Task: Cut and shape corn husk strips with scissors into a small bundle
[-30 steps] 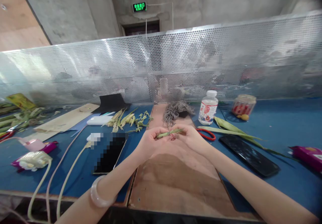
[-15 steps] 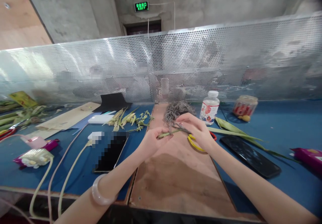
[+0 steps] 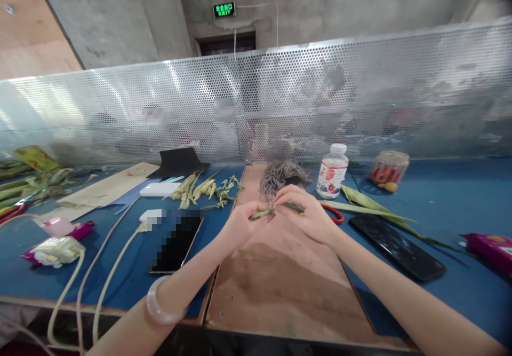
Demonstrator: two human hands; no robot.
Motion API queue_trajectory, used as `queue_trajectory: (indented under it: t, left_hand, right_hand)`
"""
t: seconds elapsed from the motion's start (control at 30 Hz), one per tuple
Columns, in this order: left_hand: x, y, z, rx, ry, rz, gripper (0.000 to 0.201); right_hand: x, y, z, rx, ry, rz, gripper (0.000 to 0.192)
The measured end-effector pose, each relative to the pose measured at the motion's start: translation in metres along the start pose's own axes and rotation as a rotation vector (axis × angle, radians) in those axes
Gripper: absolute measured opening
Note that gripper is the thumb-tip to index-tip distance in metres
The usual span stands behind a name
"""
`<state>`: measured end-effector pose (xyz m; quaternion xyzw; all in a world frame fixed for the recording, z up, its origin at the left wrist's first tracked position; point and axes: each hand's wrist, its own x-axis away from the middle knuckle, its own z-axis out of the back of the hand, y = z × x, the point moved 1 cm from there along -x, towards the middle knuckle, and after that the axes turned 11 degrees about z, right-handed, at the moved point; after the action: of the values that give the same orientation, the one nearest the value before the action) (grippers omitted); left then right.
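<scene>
My left hand (image 3: 246,221) is closed around a short, rolled piece of green corn husk (image 3: 261,214), its end poking out past the fingers. Close by on the right, my right hand (image 3: 307,216) has scissors tucked in it: the dark blades (image 3: 293,205) show between the fingers and a red handle (image 3: 336,215) sticks out behind the hand. Its thumb and fingertips come together at the tip of the husk, where grey strands run; what they pinch is too small to make out. A tangled heap of grey yarn (image 3: 276,177) lies just beyond both hands.
A white-capped bottle (image 3: 333,172), a jar (image 3: 389,170), long green leaves (image 3: 364,205) and a black phone (image 3: 396,246) are on the right. Leftward lie another phone (image 3: 176,244), dried husks (image 3: 194,189), a white power bank (image 3: 160,189) and cables. A perforated metal screen (image 3: 296,94) stands behind.
The scissors have turned back into my right palm, hiding most of the yellow handle. My right fingertips have come down to the husk's end. My left hand has barely moved.
</scene>
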<state>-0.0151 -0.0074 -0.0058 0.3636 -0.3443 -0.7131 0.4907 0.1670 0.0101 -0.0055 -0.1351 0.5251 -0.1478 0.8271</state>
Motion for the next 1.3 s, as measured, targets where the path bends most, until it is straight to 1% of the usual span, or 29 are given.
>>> queue_trajectory:
  t: [0.13,0.23,0.37,0.47,0.57,0.67,0.73,0.8,0.87,0.93,1.0,1.07,1.2,1.3]
  left_hand:
    - [0.000,0.002,-0.001,0.061,-0.004,0.039,0.026]
    - [0.001,0.004,-0.001,0.082,-0.010,0.079,0.025]
    - [0.001,0.006,0.000,0.093,-0.025,0.115,0.023]
    - [0.001,0.005,0.001,0.089,-0.015,0.121,0.025]
    - [0.000,0.003,0.001,0.092,-0.020,0.120,0.027]
    - [-0.001,-0.001,0.001,0.129,-0.025,0.128,0.028]
    - [-0.002,-0.004,0.000,0.169,-0.020,0.123,0.027]
    - [-0.003,-0.008,0.000,0.195,-0.012,0.110,0.027]
    - [-0.004,-0.011,0.000,0.188,-0.002,0.101,0.026]
    - [-0.005,-0.012,0.000,0.148,0.006,0.101,0.024]
    - [-0.006,-0.012,0.000,0.116,0.009,0.099,0.023]
    - [-0.005,-0.010,0.000,0.098,0.011,0.091,0.023]
    - [-0.005,-0.008,0.000,0.057,0.025,0.067,0.024]
    - [-0.005,-0.009,0.000,-0.033,0.045,0.008,0.021]
  right_hand:
    - [-0.001,-0.002,0.000,-0.036,0.031,-0.059,0.008]
    - [-0.002,-0.003,0.002,-0.045,0.036,-0.068,0.009]
    - [-0.003,-0.003,0.005,0.018,0.068,-0.031,0.010]
    - [-0.002,-0.001,0.005,0.095,0.047,0.021,0.011]
    - [0.001,0.001,0.004,0.214,0.013,0.107,0.014]
    - [0.005,0.003,0.003,0.399,-0.014,0.234,0.034]
    - [0.007,0.003,0.003,0.522,-0.080,0.334,0.041]
    - [0.009,0.002,0.003,0.618,-0.160,0.436,0.039]
    - [0.009,0.001,0.003,0.684,-0.212,0.534,0.031]
    - [0.008,-0.002,0.002,0.721,-0.220,0.616,0.020]
    - [0.006,-0.005,0.002,0.729,-0.207,0.663,0.013]
    - [0.005,-0.006,0.001,0.723,-0.197,0.661,0.014]
    - [0.008,0.000,-0.002,0.664,-0.244,0.611,0.017]
    - [0.014,0.007,-0.004,0.601,-0.271,0.582,0.017]
